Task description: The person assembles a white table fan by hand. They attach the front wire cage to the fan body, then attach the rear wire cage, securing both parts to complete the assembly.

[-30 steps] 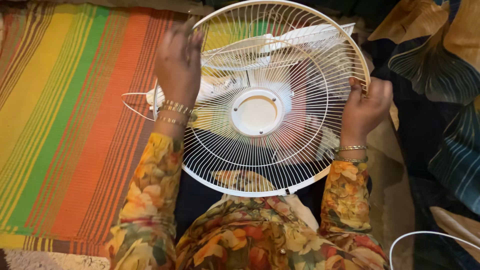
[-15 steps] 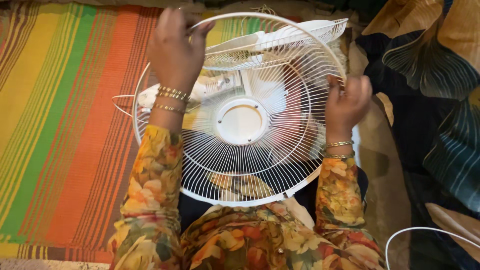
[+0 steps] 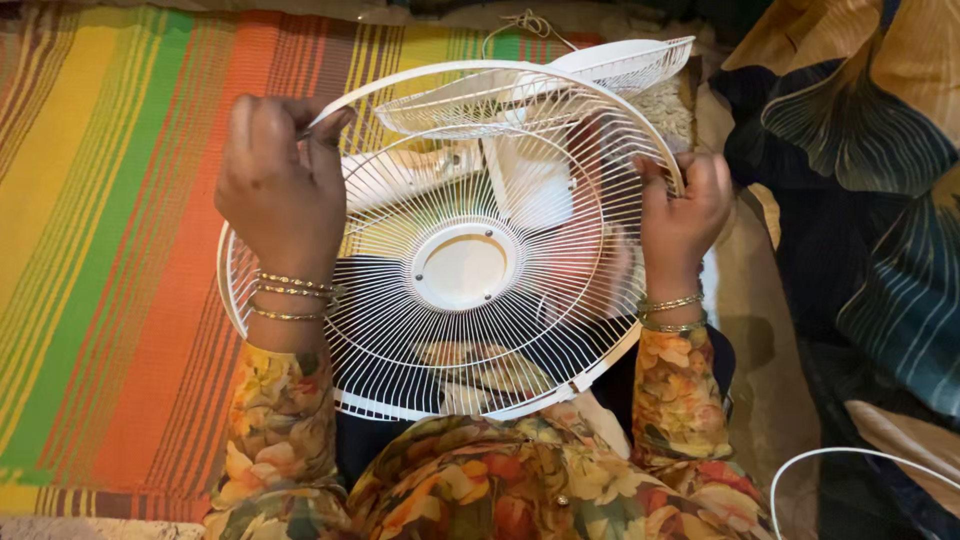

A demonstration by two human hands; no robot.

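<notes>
Two hands hold one round white wire grille (image 3: 460,265), tilted over the person's lap with its hub disc at the middle. Left hand (image 3: 280,190) is at the grille's far-left rim, its grip pinching the rim wire between thumb and fingertips. Right hand (image 3: 685,215) is at the right rim, fingers curled shut around the rim wire. Each wrist carries thin gold bangles: three or so on the left, two on the right.

One second grille (image 3: 560,85) lies beyond the first, at the far side, its near edge partly behind the held one. One white fan body (image 3: 520,185) shows through the wires, under the held grille and hidden in part by it. One white cable (image 3: 850,460) curves across the near-right corner.

One striped mat (image 3: 120,250) in yellow, green and orange covers the floor to the left; the held grille's left rim overhangs it. Dark blue cloth (image 3: 880,250) with large leaf shapes crowds the right side, just beside the right hand. Floral sleeves and the person's lap close off the near edge under the grille.

Open floor lies to the left over the mat; the right and far sides are tight, with the cloth and the second grille close to the rim.
</notes>
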